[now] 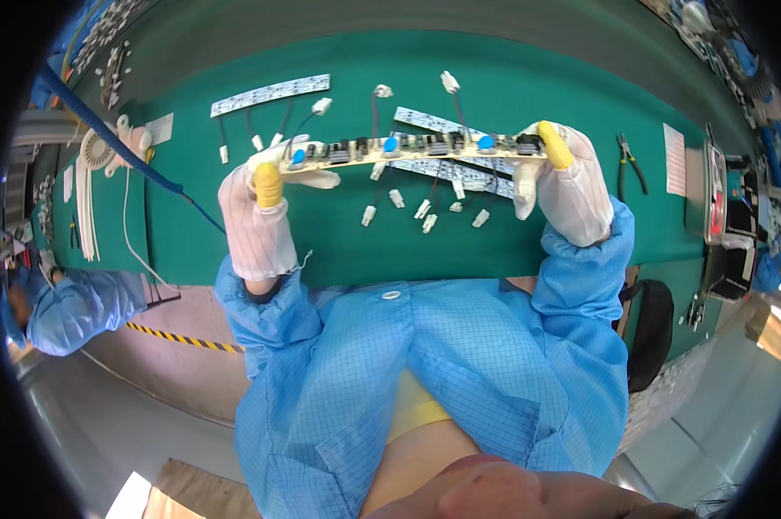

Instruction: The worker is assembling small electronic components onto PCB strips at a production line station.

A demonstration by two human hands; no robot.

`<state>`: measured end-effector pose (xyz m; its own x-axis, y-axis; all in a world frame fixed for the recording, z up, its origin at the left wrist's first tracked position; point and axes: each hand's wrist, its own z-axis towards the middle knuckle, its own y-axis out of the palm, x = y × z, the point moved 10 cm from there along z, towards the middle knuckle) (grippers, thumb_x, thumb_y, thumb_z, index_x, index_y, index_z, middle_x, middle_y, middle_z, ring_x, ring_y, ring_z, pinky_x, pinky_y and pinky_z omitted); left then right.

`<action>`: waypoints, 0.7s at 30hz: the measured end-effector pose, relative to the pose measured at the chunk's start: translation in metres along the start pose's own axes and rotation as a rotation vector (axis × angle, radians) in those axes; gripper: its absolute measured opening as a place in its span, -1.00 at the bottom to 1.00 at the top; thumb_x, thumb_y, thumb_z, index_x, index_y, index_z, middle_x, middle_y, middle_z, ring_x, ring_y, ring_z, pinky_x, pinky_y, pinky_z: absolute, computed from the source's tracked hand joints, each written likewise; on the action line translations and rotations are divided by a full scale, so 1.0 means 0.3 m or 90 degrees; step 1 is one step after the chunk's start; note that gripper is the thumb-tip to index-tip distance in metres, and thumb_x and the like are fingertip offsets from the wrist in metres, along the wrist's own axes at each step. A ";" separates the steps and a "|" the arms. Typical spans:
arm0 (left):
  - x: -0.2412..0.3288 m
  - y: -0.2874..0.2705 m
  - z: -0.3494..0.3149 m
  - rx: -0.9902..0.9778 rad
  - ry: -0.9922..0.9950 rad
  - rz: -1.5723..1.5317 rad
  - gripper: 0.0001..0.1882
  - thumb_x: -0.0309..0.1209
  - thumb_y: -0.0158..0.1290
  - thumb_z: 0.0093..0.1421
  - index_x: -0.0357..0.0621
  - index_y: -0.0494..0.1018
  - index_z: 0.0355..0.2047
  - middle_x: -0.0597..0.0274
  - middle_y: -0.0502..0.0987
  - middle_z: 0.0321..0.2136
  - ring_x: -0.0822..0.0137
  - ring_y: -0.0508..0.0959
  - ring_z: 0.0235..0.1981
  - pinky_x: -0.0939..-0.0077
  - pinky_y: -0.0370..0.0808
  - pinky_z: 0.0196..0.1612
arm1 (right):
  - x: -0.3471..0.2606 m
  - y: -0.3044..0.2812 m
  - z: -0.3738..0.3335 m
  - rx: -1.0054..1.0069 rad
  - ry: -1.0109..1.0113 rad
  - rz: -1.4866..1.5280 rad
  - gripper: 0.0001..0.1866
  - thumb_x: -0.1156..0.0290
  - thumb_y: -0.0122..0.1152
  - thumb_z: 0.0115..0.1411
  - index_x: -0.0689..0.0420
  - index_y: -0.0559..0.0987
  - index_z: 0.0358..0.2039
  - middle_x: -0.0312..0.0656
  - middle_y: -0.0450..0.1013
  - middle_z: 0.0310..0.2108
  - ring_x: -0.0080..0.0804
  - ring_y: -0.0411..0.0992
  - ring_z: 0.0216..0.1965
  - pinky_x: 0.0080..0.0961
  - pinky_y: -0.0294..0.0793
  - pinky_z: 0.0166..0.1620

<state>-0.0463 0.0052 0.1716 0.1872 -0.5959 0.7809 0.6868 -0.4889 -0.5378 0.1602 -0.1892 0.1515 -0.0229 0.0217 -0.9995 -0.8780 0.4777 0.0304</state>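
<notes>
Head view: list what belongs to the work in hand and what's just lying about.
In the work:
circuit board, gripped near its ends by left hand and right hand
probably the white strips and white connectors on the bench

Apparently just lying about:
pliers
printed sheet
white fan

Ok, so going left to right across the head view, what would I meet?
Fan → left hand on the circuit board's left end → right hand on its right end → pliers → pinkish sheet.

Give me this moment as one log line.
left hand: holds circuit board, left end | right hand: holds its right end | green mat: circuit strips, white connectors, pliers
</notes>
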 end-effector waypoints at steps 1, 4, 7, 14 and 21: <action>0.002 0.010 -0.004 -0.014 -0.026 -0.106 -0.28 0.18 -0.24 0.24 -0.32 0.52 -0.21 0.21 0.62 -0.50 0.42 0.54 -0.44 0.46 0.43 -0.28 | 0.010 -0.003 0.004 0.007 0.017 -0.027 -0.61 0.16 -0.24 0.37 0.24 0.42 -0.33 -0.19 0.39 -0.76 -0.50 0.34 -0.74 -0.66 0.33 -0.61; 0.007 0.018 -0.011 -0.035 0.002 -0.138 -0.66 -0.34 -0.12 0.17 -0.26 0.52 -0.17 0.17 0.64 -0.52 0.41 0.56 -0.42 0.52 0.43 -0.27 | 0.031 -0.010 -0.001 0.042 0.074 0.006 -0.53 0.01 -0.16 0.32 0.23 0.41 -0.32 -0.21 0.37 -0.75 -0.52 0.32 -0.73 -0.68 0.31 -0.61; 0.016 0.015 -0.008 -0.035 0.023 -0.179 -0.75 -0.48 -0.04 0.10 -0.24 0.49 -0.20 0.15 0.63 -0.54 0.45 0.55 -0.48 0.57 0.42 -0.34 | 0.010 -0.006 -0.006 0.042 0.053 -0.044 -0.31 -0.29 -0.04 0.15 0.25 0.39 -0.30 -0.25 0.36 -0.74 -0.55 0.31 -0.74 -0.68 0.31 -0.62; 0.002 0.069 -0.002 -0.068 -0.078 -0.284 -0.68 -0.41 -0.12 0.26 -0.23 0.44 -0.03 0.14 0.63 -0.47 0.40 0.60 -0.38 0.54 0.44 -0.15 | 0.031 -0.009 0.007 0.036 0.020 -0.030 -0.36 -0.22 -0.08 0.22 0.23 0.41 -0.25 -0.28 0.37 -0.70 -0.56 0.34 -0.70 -0.67 0.34 -0.59; -0.080 0.056 0.083 -0.030 -0.126 -0.242 -0.79 -0.49 -0.07 0.24 -0.17 0.51 -0.16 0.18 0.57 -0.33 0.47 0.52 -0.30 0.60 0.45 -0.29 | 0.031 0.008 0.031 0.033 0.051 0.006 -0.33 0.01 0.29 0.09 0.26 0.36 0.04 -0.21 0.44 -0.23 -0.48 0.47 -0.27 -0.55 0.46 -0.13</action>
<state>-0.0217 0.0270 0.1518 0.0619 -0.2366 0.9696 0.7013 -0.6809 -0.2110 0.1624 -0.1797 0.1423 -0.0710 -0.0423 -0.9966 -0.8519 0.5222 0.0385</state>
